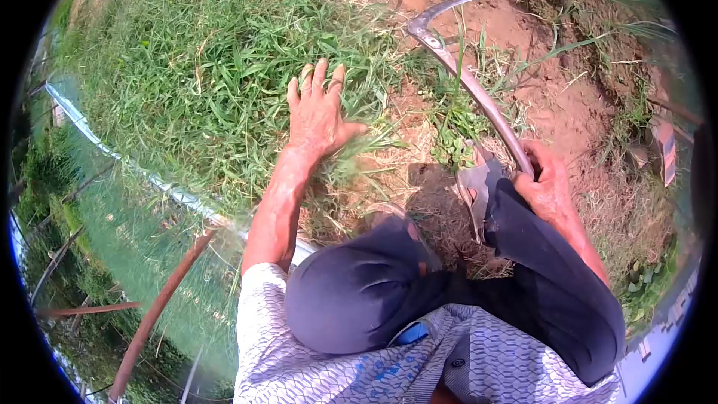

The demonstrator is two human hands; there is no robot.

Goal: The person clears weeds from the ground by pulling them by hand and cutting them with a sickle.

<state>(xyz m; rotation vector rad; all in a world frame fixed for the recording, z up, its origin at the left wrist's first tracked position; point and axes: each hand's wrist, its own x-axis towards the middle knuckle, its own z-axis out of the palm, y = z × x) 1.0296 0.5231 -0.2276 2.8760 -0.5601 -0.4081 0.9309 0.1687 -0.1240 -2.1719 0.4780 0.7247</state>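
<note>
My left hand point(317, 111) reaches forward over the green grass point(247, 67), fingers spread and palm down against the blades. Nothing shows in its grip, though the palm side is hidden. In my right hand point(547, 185) is a sickle point(482, 97), held by the lower end of its long brown handle. The curved metal blade point(441, 11) points up and to the right, above the reddish soil. A tuft of taller grass point(454, 116) stands just left of the handle.
My bent knees point(351, 284) and a shoe point(479, 187) are close below the hands. A green net point(142, 232) with a pale blue edge runs along the left, beside a rusty brown pole point(161, 307). Bare reddish soil point(576, 105) slopes on the right.
</note>
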